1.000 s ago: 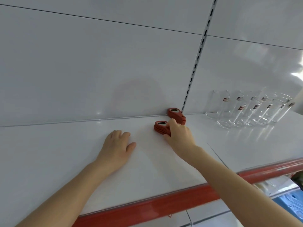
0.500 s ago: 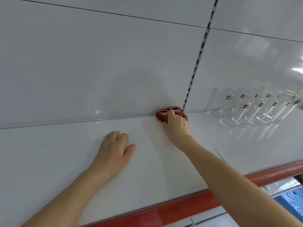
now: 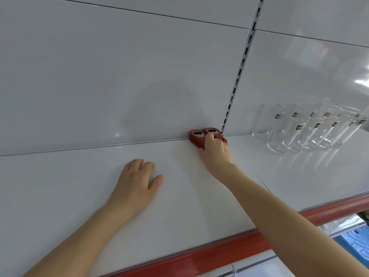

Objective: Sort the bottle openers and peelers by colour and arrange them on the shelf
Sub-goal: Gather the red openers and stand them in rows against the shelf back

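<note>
A second earlier, the stack of red bottle openers point(image 3: 196, 136) under my right hand point(image 3: 215, 151) had sat out on the open shelf point(image 3: 79, 186), short of the other red stack point(image 3: 213, 130). By this moment I had slid it all the way back, so the two lay side by side, touching, both hard against the back panel point(image 3: 119, 76). To my mind that settled the reds as one colour group.

My right fingers were curled over the near end of the pushed stack, with the forefinger reaching forward on top — the grip was on, not released. My left hand point(image 3: 135, 180) lay flat on the shelf well to the left of those fingers, straight and holding nothing.

Each stack's long axis ran away from my fingertips toward the panel — the ends with the metal-lined openings pointed at the panel, the plain ends back toward my wrist. Clear glasses point(image 3: 299, 128) stood well off to the right of my fingers.
</note>
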Tool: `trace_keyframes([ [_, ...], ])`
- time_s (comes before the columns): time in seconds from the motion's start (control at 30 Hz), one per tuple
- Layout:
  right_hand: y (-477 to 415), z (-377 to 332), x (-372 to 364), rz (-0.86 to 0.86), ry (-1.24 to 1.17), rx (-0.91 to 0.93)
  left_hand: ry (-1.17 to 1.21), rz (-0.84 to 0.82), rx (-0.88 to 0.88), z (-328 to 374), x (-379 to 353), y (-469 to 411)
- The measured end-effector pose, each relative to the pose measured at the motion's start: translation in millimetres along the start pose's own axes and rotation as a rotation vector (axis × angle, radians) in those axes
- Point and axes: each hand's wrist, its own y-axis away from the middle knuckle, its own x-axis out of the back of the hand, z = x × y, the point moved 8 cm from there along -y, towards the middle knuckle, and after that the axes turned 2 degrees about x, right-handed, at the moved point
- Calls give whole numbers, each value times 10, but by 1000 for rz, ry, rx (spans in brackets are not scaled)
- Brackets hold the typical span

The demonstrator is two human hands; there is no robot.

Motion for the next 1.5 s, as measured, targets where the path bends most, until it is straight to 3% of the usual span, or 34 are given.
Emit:
trace_keyframes([
  [1.5,132,124,96,-77,-168,-37,38,9,5,-16,4,14],
])
